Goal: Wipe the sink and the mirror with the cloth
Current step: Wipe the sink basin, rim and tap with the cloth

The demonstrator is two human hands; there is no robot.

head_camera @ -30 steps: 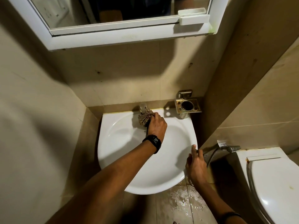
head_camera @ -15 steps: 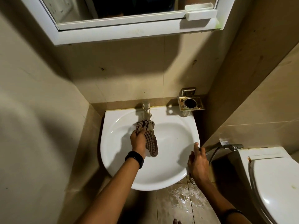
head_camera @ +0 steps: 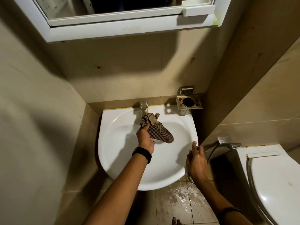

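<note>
I have the cloth bunched in my closed left hand over the sink; it looks soft, limp, probably damp. My open right hand rests on the rim, holding nothing.

Cloth in sink, below tap; toilet right.

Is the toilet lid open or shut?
Shut: the white toilet lid lies flat over the bowl, beside the sink.
</note>
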